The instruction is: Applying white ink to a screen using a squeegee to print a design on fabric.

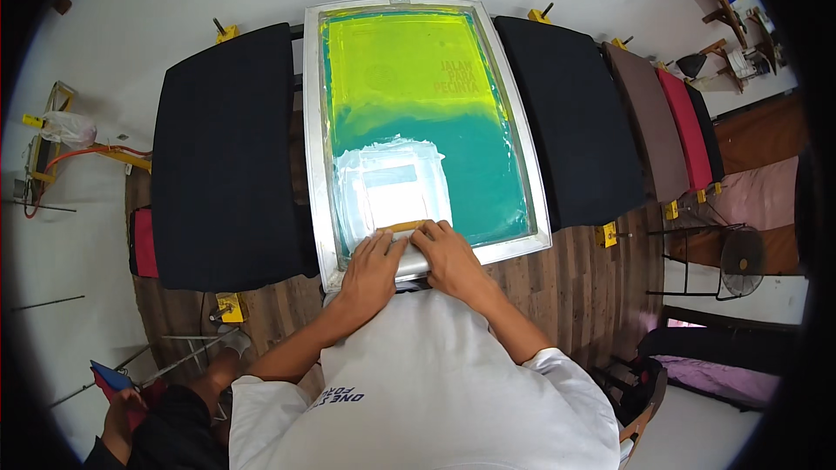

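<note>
A screen printing frame point(316, 122) with a pale metal rim lies in front of me. Its mesh point(483, 165) is teal nearer me and yellow-green at the far end. On the near left of the mesh sits a patch of white ink point(431, 165) around a paler rectangle. At the near edge both my hands grip a squeegee point(402, 227), of which a yellowish-brown strip and a grey part show. My left hand point(374, 268) is closed over its left side. Close beside it, my right hand point(446, 257) closes over the right side. Palms and thumbs are partly hidden.
Black-covered boards point(231, 157) flank the frame, with another black board point(566, 122) and brown and red ones to the right. Yellow clamps point(228, 306) stick out from them. Another person's hand point(131, 400) shows at lower left. A fan point(742, 261) stands at right.
</note>
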Available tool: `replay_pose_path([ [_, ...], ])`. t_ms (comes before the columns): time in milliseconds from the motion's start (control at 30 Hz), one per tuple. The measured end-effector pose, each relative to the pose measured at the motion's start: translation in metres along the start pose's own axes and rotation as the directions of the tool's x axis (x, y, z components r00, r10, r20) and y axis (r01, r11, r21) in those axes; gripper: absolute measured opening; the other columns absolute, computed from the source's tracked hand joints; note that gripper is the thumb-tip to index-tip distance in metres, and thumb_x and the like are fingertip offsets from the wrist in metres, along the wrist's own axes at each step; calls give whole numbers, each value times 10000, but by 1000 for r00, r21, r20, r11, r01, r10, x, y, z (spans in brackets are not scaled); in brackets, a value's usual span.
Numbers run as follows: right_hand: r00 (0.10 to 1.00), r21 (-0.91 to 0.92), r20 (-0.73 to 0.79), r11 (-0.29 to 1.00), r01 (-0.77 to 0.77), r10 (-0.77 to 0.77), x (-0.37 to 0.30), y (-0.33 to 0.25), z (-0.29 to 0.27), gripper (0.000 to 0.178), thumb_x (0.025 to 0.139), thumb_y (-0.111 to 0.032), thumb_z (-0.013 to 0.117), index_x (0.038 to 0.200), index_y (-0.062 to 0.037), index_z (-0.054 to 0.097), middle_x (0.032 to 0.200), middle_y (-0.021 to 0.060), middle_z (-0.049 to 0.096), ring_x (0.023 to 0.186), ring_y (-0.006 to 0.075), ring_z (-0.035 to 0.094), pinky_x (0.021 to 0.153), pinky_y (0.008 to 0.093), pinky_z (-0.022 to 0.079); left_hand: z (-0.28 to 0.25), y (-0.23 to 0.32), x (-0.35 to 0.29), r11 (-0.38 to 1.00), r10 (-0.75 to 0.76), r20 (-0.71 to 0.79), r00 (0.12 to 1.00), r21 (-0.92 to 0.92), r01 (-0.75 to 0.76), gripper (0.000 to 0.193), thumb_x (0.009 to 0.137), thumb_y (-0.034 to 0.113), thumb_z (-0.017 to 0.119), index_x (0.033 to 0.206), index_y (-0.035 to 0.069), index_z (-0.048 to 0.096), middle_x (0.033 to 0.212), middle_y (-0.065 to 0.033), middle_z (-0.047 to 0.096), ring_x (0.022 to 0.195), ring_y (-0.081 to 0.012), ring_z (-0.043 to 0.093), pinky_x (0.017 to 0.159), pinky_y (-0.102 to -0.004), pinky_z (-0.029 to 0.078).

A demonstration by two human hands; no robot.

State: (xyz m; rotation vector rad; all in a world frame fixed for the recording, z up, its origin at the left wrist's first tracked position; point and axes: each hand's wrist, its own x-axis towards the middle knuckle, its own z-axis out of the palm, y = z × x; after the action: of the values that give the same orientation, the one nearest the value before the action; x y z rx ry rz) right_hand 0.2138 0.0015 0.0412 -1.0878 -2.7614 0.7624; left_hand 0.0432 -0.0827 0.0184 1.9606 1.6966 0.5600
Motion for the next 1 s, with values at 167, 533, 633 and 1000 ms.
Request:
replay_pose_path([
  [167,998,35,37,998,45,-46,29,1,-24,349,638,-13,735,979,-47,666,968,150,663,904,376,647,754,484,556,-40,-6,29,998,13,63,998,-69,-8,335,763,-46,608,1092,-28,674,969,-221,704,906,-390,661,975,-488,453],
  [533,997,5,66,999,40,-40,133,9,-17,301,658,-27,714,954,-37,663,935,174,676,909,385,660,786,472,558,-80,-68,80,990,-96,30,995,-100,99,415,739,-74,594,1129,27,696,962,-278,687,931,-450,663,855,-485,535],
  [633,996,12,22,997,82,-83,110,7,-4,338,647,-18,720,979,-39,662,941,165,672,926,383,645,809,460,557,-70,-61,61,981,-161,91,983,-91,169,468,750,-102,566,1187,26,670,993,-277,684,958,-443,661,875,-495,528],
  [1000,979,68,199,997,30,-43,48,-10,-31,342,649,-8,699,988,-52,689,942,139,689,931,349,657,776,471,539,-71,-2,27,951,-205,272,940,-171,257,460,757,-54,616,1213,-8,651,972,-265,700,902,-397,703,861,-428,548],
])
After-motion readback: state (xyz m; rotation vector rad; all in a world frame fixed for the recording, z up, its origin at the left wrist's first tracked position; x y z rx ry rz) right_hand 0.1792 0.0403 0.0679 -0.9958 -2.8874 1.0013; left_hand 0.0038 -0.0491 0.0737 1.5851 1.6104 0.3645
